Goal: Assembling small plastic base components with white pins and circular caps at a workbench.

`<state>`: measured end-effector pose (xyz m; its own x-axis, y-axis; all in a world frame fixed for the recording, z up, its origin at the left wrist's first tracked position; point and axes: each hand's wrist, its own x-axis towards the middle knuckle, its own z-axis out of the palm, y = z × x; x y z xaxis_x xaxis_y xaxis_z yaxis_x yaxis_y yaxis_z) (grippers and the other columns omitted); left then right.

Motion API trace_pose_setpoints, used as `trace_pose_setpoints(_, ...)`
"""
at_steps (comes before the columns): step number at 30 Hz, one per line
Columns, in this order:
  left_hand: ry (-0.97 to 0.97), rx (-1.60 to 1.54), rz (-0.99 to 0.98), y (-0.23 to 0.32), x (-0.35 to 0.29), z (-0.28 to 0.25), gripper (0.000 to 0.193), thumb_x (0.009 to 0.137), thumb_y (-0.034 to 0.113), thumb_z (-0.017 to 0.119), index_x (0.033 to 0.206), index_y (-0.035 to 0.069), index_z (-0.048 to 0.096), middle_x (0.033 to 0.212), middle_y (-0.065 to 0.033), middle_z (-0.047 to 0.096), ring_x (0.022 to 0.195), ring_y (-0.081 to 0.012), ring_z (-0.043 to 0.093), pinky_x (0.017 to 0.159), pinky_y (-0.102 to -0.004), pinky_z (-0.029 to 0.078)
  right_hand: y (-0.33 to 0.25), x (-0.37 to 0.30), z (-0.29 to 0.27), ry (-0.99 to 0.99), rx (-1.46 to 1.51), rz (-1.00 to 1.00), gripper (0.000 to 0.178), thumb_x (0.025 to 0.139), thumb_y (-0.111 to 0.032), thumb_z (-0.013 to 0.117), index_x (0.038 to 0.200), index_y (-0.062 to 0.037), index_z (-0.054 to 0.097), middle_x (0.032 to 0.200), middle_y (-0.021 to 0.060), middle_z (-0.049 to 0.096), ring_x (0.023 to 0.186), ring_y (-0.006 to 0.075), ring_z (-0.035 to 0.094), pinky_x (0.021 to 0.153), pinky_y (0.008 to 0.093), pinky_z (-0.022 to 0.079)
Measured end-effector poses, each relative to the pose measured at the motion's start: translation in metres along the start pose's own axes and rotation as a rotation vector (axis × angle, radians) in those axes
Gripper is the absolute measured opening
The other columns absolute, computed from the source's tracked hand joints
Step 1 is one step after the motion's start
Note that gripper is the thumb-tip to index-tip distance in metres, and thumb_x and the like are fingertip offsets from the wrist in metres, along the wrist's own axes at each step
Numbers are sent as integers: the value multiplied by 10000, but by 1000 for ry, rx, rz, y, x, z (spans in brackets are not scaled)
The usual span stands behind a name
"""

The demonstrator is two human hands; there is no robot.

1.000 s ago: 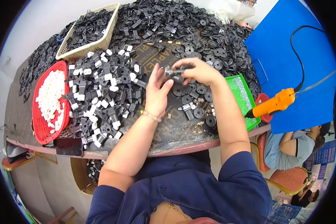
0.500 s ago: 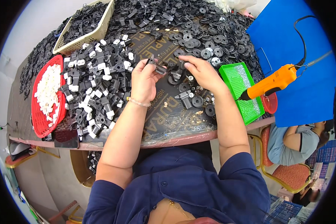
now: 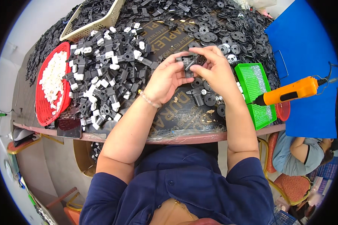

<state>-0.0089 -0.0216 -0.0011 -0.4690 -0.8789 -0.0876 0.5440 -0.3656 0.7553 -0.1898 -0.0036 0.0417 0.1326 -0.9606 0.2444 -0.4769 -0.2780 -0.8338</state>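
Over the middle of the table my hands meet at a black plastic bracket-like part (image 3: 186, 64). My left hand (image 3: 165, 80) has its fingers and thumb closed around the left side of it. From the right, my right hand (image 3: 213, 69) pinches a small dark piece (image 3: 200, 60) against the same part; its exact shape is partly hidden by the fingers. Just below my right hand lie a black block-shaped part (image 3: 197, 97), black discs (image 3: 209, 99) and small silvery round pieces.
Left are many black parts with white ends (image 3: 109, 75) and a red basket (image 3: 37, 101) of white pieces. Behind stand a beige crate (image 3: 95, 30) and heaps of black parts and discs (image 3: 236, 37). Right, an orange electric screwdriver (image 3: 289, 91) hangs above a green tray (image 3: 251, 116).
My right hand has left the loose pieces and come to my left hand, bringing a small dark piece against the black part. The whole view has shifted slightly.
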Motion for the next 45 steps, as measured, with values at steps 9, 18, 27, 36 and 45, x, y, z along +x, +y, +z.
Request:
trace_pose_setpoints(9,5,-129,13,0,3,-12,284,969,94,593,1249,82,544,1108,-114,663,962,-205,668,821,-317,563,-3,2,-1,167,289,-38,466,794,31,713,1244,-21,605,1221,67,574,852,80,579,731,224,479)
trace_pose_setpoints(18,42,-148,-1,-1,-3,0,250,937,103,656,1180,76,601,982,-16,641,868,-116,623,799,-306,549,-9,-4,-1,21,-173,-275,492,830,-76,711,1309,-64,594,1264,127,550,1103,280,575,923,365,490)
trace_pose_setpoints(27,84,-66,21,-1,-5,0,284,935,125,673,1203,45,626,997,-18,647,877,-115,616,780,-302,539,-11,-4,-3,26,-376,-378,514,833,-93,700,1332,-64,578,1309,137,567,1192,313,536,1013,389,430)
trace_pose_setpoints(36,-75,-115,-4,0,-8,4,338,946,87,645,1268,15,577,1117,-80,678,995,-180,660,871,-344,547,-10,-3,-4,64,-407,-401,492,835,-100,700,1309,-40,584,1258,144,601,1151,319,548,994,397,440)
trace_pose_setpoints(45,88,718,314,-6,-11,11,223,902,52,686,1108,-24,649,971,-61,711,868,-97,664,770,-251,542,-1,-1,-26,-172,176,118,239,886,-118,703,1048,53,662,944,16,644,853,70,573,759,227,466)
